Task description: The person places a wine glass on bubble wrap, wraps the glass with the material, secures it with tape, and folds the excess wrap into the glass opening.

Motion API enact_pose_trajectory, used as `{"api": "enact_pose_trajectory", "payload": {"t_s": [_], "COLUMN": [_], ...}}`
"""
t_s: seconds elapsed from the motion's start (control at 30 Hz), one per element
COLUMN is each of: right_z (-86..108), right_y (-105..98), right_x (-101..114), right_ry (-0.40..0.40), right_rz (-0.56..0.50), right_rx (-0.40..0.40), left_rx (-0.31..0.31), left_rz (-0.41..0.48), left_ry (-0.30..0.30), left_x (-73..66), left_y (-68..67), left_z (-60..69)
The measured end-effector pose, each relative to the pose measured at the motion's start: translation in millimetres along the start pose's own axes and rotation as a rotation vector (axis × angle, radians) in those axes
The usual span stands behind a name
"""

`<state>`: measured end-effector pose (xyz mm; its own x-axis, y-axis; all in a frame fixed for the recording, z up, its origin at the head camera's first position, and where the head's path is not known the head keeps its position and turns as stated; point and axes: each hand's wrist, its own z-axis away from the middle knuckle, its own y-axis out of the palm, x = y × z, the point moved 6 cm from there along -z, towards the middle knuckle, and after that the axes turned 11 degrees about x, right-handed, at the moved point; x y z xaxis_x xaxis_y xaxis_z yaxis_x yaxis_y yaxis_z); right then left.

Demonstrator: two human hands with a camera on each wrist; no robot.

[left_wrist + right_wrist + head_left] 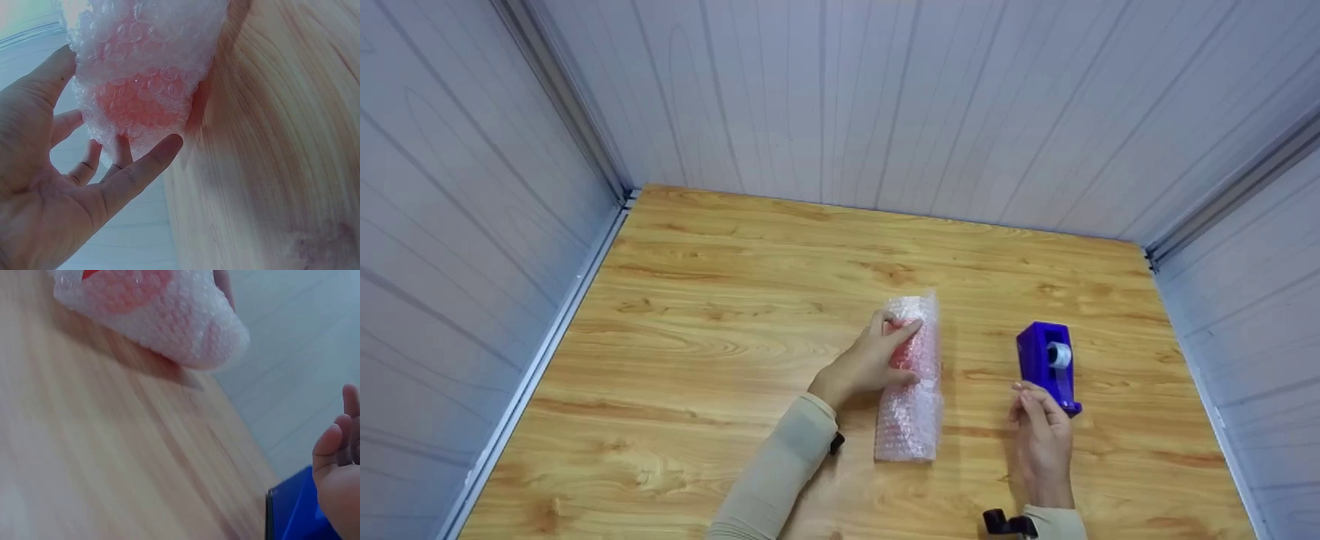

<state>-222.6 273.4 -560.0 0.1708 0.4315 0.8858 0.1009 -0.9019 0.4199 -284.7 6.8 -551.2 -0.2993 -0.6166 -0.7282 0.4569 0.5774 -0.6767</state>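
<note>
A bubble-wrapped bundle (909, 420), pink-red under the wrap, lies lengthwise on the table. My left hand (864, 364) rests on its left side and top, thumb and fingers spread; in the left wrist view, the hand (56, 169) touches the wrap (140, 34) with a gap at the palm. A blue tape dispenser (1036, 360) with a clear roll stands to the right. Just left of its front end is my right hand (1046, 442), fingers bent, thumb and fingertips close together; whether a bit of tape is between them cannot be made out. The right wrist view shows bent fingers (334, 444).
The wood-grain table (720, 300) spreads around the bundle and the dispenser. Pale panelled walls stand behind the table (855, 97) and at the left (450, 225) and right (1260, 322), with metal strips along the corners.
</note>
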Motion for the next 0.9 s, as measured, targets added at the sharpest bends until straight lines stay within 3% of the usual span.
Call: {"api": "enact_pose_trajectory", "payload": {"t_s": [0.23, 0.63, 0.77, 0.9], "right_z": [-21.3, -61.5, -72.6, -82.0], "right_y": [35, 84, 99, 111], "right_x": [-12, -28, -34, -37], "right_ry": [0.066, 0.263, 0.272, 0.274], "right_rz": [0.043, 0.547, 0.677, 0.824], "right_rx": [0.233, 0.6, 0.737, 0.817], "left_rx": [0.002, -0.02, -0.026, -0.037], "left_rz": [-0.007, -0.054, -0.067, -0.079], "left_ry": [-0.01, 0.008, 0.019, 0.031], "left_x": [-0.2, -1.7, -1.9, -3.7], "left_y": [0.3, -0.2, -0.5, -1.0], "left_z": [0.4, 1.2, 1.7, 1.4]}}
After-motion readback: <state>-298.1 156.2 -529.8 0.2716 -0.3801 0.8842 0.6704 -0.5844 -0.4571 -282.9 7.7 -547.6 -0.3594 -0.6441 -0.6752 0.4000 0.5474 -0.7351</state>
